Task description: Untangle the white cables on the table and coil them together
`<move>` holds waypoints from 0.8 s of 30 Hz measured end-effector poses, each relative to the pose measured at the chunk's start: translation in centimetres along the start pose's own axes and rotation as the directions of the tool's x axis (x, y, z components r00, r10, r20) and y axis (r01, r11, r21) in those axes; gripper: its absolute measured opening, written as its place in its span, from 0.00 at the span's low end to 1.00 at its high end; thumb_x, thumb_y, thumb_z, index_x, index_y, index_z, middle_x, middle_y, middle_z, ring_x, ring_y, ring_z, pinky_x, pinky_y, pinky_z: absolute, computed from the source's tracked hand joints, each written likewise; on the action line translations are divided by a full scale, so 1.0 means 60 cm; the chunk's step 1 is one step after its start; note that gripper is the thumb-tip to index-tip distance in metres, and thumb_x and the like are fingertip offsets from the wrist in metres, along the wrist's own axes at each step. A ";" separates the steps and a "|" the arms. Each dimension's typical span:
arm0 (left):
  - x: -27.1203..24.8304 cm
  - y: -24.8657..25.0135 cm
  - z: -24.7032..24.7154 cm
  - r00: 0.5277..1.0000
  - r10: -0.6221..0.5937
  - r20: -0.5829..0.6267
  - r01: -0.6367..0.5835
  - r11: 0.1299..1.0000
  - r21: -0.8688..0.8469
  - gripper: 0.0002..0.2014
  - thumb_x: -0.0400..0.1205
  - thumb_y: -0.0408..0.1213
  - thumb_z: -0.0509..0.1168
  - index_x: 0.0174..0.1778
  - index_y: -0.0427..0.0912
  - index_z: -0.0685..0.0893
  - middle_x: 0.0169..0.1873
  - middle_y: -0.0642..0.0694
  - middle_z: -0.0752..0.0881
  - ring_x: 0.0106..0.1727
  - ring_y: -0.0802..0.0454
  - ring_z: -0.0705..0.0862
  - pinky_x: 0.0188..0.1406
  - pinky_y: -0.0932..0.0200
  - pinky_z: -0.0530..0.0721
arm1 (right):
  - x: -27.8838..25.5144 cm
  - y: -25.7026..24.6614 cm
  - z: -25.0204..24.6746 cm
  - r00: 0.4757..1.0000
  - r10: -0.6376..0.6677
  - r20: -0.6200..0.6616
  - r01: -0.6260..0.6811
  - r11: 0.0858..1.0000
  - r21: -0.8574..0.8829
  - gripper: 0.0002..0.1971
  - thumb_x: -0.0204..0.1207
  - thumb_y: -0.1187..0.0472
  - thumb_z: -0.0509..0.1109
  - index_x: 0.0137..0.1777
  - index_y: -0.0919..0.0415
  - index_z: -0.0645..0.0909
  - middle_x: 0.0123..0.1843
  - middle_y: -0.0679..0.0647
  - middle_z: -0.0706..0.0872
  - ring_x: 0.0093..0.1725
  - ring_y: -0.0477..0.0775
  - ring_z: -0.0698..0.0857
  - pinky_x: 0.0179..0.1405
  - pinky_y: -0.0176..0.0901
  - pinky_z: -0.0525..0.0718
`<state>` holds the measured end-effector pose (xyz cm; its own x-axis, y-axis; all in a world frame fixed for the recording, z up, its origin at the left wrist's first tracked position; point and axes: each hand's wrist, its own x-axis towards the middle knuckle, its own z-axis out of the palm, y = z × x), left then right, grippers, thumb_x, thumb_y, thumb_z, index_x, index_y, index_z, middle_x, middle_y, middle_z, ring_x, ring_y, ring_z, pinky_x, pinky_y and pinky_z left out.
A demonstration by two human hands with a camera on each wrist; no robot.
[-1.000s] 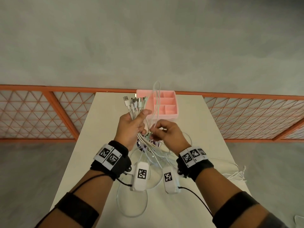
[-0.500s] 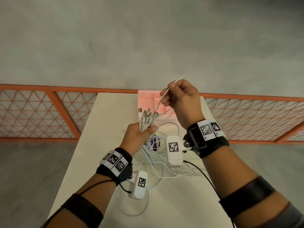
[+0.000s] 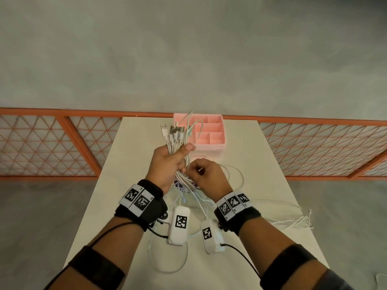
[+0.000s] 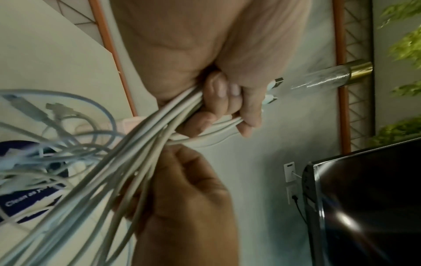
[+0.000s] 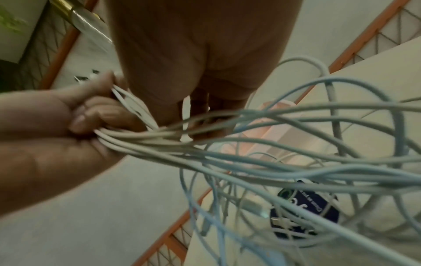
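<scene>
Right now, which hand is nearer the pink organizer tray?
Left. The left hand grips the cable bundle just in front of the pink organizer tray, its thumb near the front wall. The right hand sits lower, closer to the person, among the strands.

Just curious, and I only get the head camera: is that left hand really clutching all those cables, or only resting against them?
Observer: Clutching. The left wrist view shows the left hand with its fingers curled right round the white cables.
Operator: What is the dark thing beneath the hands?
Observer: A round dark-blue object with white print, under loose loops.
Operator: Anything off to the side?
Observer: A dark screen near green leaves.
</scene>
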<state>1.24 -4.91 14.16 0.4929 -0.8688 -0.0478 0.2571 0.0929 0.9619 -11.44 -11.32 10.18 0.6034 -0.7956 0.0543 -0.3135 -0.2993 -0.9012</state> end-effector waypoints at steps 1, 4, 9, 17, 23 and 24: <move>-0.002 0.005 0.003 1.000 -0.006 0.010 0.007 1.000 -0.012 0.09 0.83 0.37 0.70 0.48 0.33 0.90 0.18 0.53 0.63 0.22 0.53 0.63 0.26 0.57 0.72 | 0.001 0.009 0.000 1.000 -0.005 0.000 0.005 0.999 -0.042 0.07 0.75 0.61 0.76 0.37 0.51 0.83 0.29 0.44 0.82 0.29 0.41 0.78 0.35 0.37 0.79; -0.007 0.013 0.010 0.999 -0.010 0.037 0.011 1.000 -0.029 0.09 0.84 0.35 0.69 0.50 0.31 0.88 0.17 0.55 0.65 0.22 0.54 0.62 0.27 0.56 0.71 | 0.001 0.028 -0.001 1.000 -0.013 0.025 0.017 0.988 -0.156 0.08 0.75 0.61 0.73 0.36 0.52 0.79 0.29 0.46 0.81 0.30 0.45 0.77 0.37 0.42 0.79; -0.004 0.006 0.008 1.000 -0.025 -0.006 0.025 0.999 -0.031 0.14 0.81 0.39 0.72 0.52 0.29 0.89 0.18 0.55 0.62 0.22 0.54 0.61 0.26 0.57 0.71 | 0.015 0.010 -0.018 0.998 0.038 0.056 -0.030 0.990 -0.137 0.09 0.76 0.66 0.71 0.37 0.56 0.77 0.33 0.56 0.87 0.31 0.52 0.87 0.35 0.51 0.87; 0.006 -0.017 -0.015 0.994 -0.059 -0.095 0.057 0.998 -0.017 0.11 0.83 0.35 0.71 0.54 0.30 0.87 0.17 0.58 0.68 0.22 0.54 0.62 0.25 0.58 0.71 | 0.037 -0.087 -0.089 0.990 0.010 -0.138 0.054 0.891 0.451 0.05 0.86 0.68 0.62 0.47 0.65 0.73 0.34 0.60 0.85 0.21 0.57 0.81 0.22 0.42 0.77; 0.002 -0.041 -0.017 0.995 -0.070 -0.076 0.071 0.997 0.012 0.07 0.82 0.38 0.71 0.48 0.38 0.90 0.20 0.53 0.62 0.24 0.51 0.62 0.25 0.58 0.73 | 0.062 -0.177 -0.142 0.944 -0.105 -0.314 0.241 0.868 0.435 0.07 0.87 0.66 0.60 0.45 0.60 0.72 0.27 0.56 0.82 0.17 0.52 0.69 0.16 0.35 0.66; 0.002 -0.041 -0.020 0.994 -0.071 -0.078 0.072 0.997 0.008 0.07 0.83 0.38 0.71 0.48 0.37 0.90 0.20 0.53 0.62 0.25 0.51 0.61 0.25 0.58 0.73 | 0.066 -0.181 -0.153 0.929 -0.115 -0.352 0.264 0.873 0.410 0.07 0.87 0.66 0.60 0.45 0.60 0.72 0.27 0.56 0.82 0.17 0.52 0.70 0.16 0.36 0.67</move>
<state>1.65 -4.67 11.46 0.5363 -0.8328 -0.1369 0.2856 0.0264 0.9580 -12.37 -16.07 24.14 0.3384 -0.8900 0.3056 0.1859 -0.2551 -0.9489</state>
